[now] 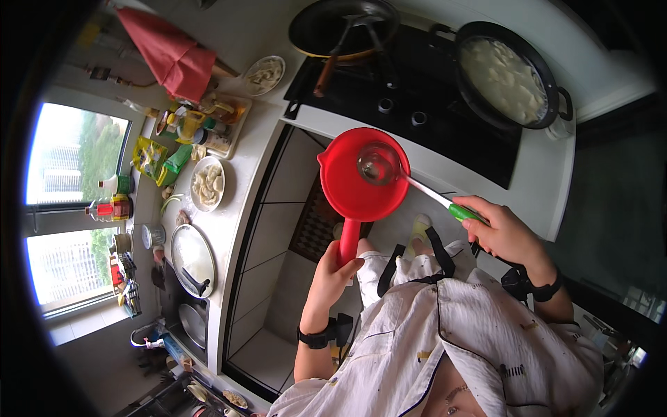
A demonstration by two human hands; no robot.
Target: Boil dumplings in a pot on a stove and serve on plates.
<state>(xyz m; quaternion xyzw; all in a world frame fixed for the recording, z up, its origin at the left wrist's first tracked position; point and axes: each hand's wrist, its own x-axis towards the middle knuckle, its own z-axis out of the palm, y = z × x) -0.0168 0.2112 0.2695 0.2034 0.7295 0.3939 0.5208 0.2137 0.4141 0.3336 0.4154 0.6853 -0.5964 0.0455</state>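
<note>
My left hand (pixel 331 276) is closed around the handle of a red plastic water scoop (pixel 346 200), held in the air in front of the stove. In my right hand (pixel 505 229) is a metal ladle with a green grip (pixel 424 187). The ladle's bowl lies inside the scoop's mouth, towards its upper right. Whether the scoop or the ladle contains any water I cannot tell for certain. Beyond my right hand, a black two-handled wok (pixel 552 83) holds dumplings (pixel 500 78) in cloudy liquid.
On the black cooktop (pixel 443 140), a frying pan (pixel 318 36) holds a spatula with a wooden handle (pixel 327 73). The left counter (pixel 245 172) bears a bowl of dumplings (pixel 208 185), a smaller bowl (pixel 264 75), a condiment tray (pixel 237 130) and a round metal tray (pixel 190 250). A sink (pixel 172 299) adjoins it.
</note>
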